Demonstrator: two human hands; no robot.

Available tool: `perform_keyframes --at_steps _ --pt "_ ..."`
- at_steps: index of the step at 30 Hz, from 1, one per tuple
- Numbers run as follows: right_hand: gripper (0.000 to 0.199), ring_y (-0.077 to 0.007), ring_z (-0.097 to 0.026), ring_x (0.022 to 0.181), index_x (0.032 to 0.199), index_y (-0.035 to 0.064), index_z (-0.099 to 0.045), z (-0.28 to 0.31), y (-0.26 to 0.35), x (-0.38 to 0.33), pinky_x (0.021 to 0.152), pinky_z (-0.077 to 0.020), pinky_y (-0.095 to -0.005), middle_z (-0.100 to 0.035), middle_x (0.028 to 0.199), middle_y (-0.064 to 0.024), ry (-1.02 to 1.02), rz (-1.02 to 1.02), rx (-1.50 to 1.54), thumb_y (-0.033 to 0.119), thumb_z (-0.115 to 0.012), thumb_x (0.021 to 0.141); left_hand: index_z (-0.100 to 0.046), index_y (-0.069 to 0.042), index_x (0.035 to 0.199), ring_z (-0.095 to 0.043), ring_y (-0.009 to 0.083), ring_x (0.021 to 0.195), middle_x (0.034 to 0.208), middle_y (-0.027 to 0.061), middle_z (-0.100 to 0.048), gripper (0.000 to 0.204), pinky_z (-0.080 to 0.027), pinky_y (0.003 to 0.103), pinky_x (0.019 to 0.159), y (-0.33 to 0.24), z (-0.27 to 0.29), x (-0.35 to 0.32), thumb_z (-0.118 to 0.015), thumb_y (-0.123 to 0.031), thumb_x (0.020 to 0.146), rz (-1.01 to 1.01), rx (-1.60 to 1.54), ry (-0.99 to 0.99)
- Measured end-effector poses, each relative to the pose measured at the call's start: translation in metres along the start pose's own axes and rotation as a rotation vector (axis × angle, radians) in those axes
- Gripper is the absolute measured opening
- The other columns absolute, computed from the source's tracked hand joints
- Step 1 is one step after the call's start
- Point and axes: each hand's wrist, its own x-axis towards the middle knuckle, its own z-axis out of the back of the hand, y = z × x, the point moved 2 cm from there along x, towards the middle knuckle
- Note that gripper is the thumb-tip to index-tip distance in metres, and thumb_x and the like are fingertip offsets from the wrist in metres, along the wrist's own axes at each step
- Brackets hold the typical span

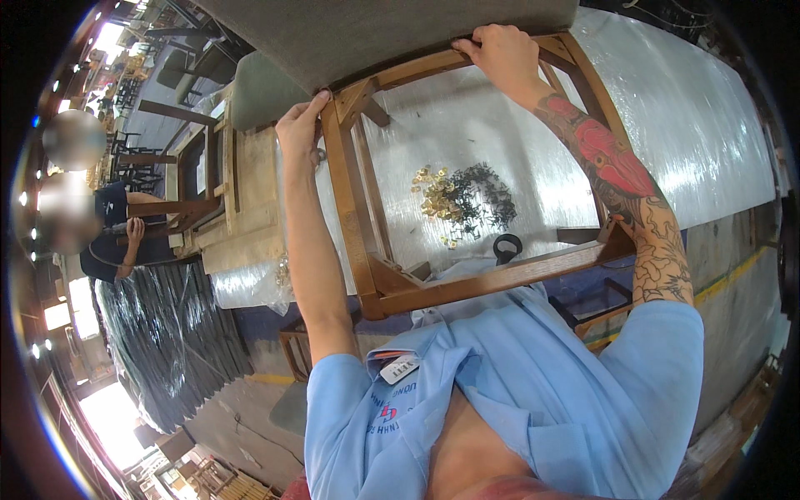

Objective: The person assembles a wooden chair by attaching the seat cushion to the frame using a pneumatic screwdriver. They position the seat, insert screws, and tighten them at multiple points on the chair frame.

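Brown wood makes the chair frame (356,250), which is right in front of the person's chest, tipped toward a blue shirt (500,383). A grey padded back (400,42) joins its far side. The left hand (300,129) has hold of the far left corner. Its thumb presses by the grey cloth and its other fingers are curled in, partly hidden. The right hand (507,60) bends over the far bar, near the right end, with its fingers closed around the edge. I cannot tell how hard each hand squeezes.

Shiny clear plastic (683,108) covers the table. Through the middle of the frame you can see a pile of little gold bits (435,198) touching a pile of little black bits (492,198). A black ring (507,247) is near them. Off to the left, another person's hand (135,229) is near another wooden frame (187,210).
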Motion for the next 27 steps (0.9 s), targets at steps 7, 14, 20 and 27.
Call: perform_keyframes --at_steps 7,14,20,27 --pt "0.048 -0.0342 -0.068 0.062 0.072 0.0066 -0.073 0.002 -0.002 -0.001 0.056 -0.0548 -0.0435 -0.066 0.063 -0.0158 0.003 -0.027 0.040 0.053 -0.070 0.083 -0.063 0.002 0.098 -0.050 0.0095 0.061 0.079 0.0027 -0.057 0.037 -0.041 0.025 0.053 0.003 -0.003 -0.025 -0.073 -0.033 0.091 0.081 -0.311 -0.076" --pt "0.052 -0.0331 -0.067 0.059 0.070 0.0049 -0.073 0.003 0.000 -0.003 0.055 -0.0528 -0.0413 -0.065 0.061 -0.0153 0.010 -0.042 0.030 0.056 -0.072 0.080 -0.058 -0.002 0.093 -0.044 0.0096 0.062 0.074 0.0010 -0.049 0.029 -0.037 0.027 0.056 0.002 0.013 -0.043 -0.062 -0.031 0.098 0.069 -0.574 -0.044" --pt "0.049 -0.0346 -0.067 0.066 0.073 0.0046 -0.071 0.009 0.008 -0.001 0.058 -0.0519 -0.0425 -0.066 0.066 -0.0148 0.111 -0.053 0.070 0.053 -0.071 0.082 -0.057 -0.004 0.095 -0.047 0.0119 0.065 0.076 0.0020 -0.052 0.022 -0.038 0.028 0.058 -0.002 0.012 -0.069 -0.059 -0.025 0.099 0.063 -0.646 -0.035" --pt "0.027 -0.0335 -0.066 0.073 0.086 0.0074 -0.070 0.005 0.011 -0.011 0.063 -0.0522 -0.0454 -0.066 0.083 -0.0082 -0.040 0.231 0.200 0.032 -0.063 0.093 -0.053 -0.003 0.098 -0.053 0.0224 0.081 0.089 0.0105 -0.054 0.015 -0.045 0.035 0.072 -0.009 0.041 -0.128 -0.060 -0.016 0.094 0.194 -1.182 -0.201"
